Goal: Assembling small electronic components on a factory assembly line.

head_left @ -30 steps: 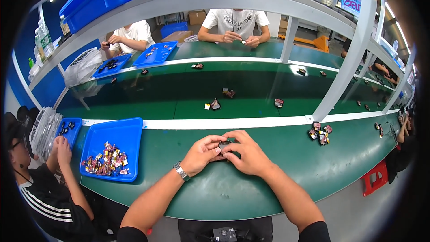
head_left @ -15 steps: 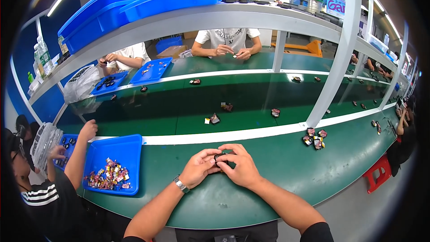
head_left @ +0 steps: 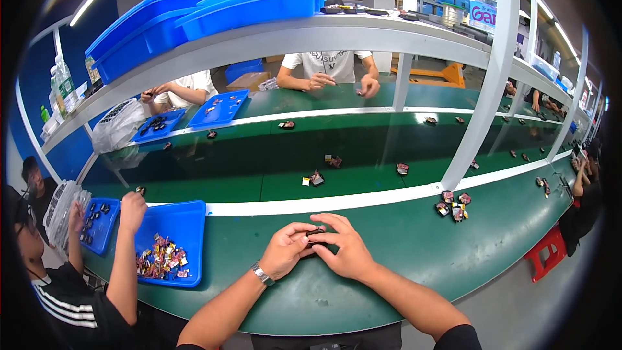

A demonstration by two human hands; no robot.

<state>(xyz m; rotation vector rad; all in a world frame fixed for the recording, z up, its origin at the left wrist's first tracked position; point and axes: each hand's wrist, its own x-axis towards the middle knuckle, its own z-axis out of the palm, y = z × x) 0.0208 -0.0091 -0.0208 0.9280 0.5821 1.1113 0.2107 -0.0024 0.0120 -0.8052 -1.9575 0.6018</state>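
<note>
Small black component [head_left: 315, 238]: located above the green worktable [head_left: 389, 285], between the fingertips of both hands, largely hidden by them. Containers: the open blue tray [head_left: 199, 236] to the left of the hands holds a loose heap of small mixed parts [head_left: 162, 259], with red, yellow, white and black visible. A second blue tray [head_left: 96, 238], beside the left co-worker [head_left: 71, 311], holds black pieces. Beyond the conveyor, one blue tray [head_left: 170, 115] contains black pieces and another [head_left: 227, 107] a few small parts. Blue trays [head_left: 253, 10] are stacked on the shelf; their contents cannot be seen.

Change against the earlier frame: the left co-worker's raised forearm now crosses in front of the heaped tray's left side, where it was previously behind the tray's corner. The co-worker opposite [head_left: 327, 74] has parted both hands, previously close together. The wearer's hands remain together at the component.

Grip: the left hand [head_left: 286, 250] is closed narrowly on the component's left side, thumb over it. The right hand [head_left: 343, 246] meets it from the right, thumb and one finger drawn close upon it, the index finger raised; exact contact points are covered
</note>
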